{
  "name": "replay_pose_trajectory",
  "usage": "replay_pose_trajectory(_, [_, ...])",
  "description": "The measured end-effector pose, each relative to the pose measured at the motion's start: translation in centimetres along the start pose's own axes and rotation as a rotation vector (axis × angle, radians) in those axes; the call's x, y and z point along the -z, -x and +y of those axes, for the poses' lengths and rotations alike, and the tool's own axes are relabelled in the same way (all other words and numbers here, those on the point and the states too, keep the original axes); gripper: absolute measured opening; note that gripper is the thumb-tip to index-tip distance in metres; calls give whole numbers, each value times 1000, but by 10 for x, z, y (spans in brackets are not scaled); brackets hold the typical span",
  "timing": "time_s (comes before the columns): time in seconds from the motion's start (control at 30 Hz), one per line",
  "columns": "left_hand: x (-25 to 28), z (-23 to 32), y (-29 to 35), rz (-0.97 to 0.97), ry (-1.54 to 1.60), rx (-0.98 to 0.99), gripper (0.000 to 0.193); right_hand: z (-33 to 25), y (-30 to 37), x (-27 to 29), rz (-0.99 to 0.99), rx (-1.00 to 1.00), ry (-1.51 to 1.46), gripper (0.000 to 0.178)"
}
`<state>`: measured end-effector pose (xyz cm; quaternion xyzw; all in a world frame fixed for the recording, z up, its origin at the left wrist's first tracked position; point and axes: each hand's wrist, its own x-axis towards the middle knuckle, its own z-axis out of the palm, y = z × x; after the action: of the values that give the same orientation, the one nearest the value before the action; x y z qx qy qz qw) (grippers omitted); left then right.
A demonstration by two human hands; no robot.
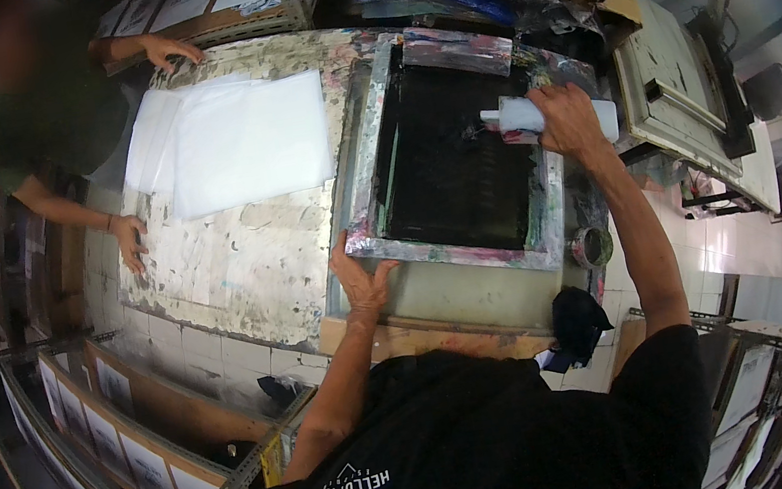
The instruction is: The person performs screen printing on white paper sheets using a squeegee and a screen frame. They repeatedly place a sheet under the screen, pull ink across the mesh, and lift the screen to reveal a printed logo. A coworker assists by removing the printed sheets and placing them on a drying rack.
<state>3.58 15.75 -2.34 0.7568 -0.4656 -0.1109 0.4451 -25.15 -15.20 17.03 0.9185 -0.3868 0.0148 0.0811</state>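
Note:
A screen printing frame (371, 244) with a black mesh and paint-smeared, taped edges lies on the worktable in front of me. My left hand (364, 277) is closed round its near left corner, thumb along the near edge. Over the right side of the mesh, my right hand (569, 120) grips a white bottle (519, 113). It lies on its side, its narrow tip pointing left, and reddish stains mark its lower side. My fingers hide its middle. Dark ink or emulsion covers the mesh, with a shiny patch near the tip.
White sheets (250, 144) lie spread on the stained tabletop (243, 267) to the left. Another person's hands (131, 245) rest at the table's far-left edges. A tape roll (594, 247) and dark cloth (579, 318) are at the near right. Shelving (139, 454) stands at the lower left.

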Motion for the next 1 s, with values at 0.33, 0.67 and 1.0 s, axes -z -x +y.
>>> replay_pose_trajectory(0.33, [4,8,0,-15,23,49,111,112,6,-54,281,-586,-474,74])
replay_pose_trajectory(0.67, [2,1,1,-24,38,6,107,164,33,-129,179,-1261,-442,80])
replay_pose_trajectory(1.0, [0,-6,2,7,-15,-30,108,-104,-11,-109,-125,-142,-346,54])
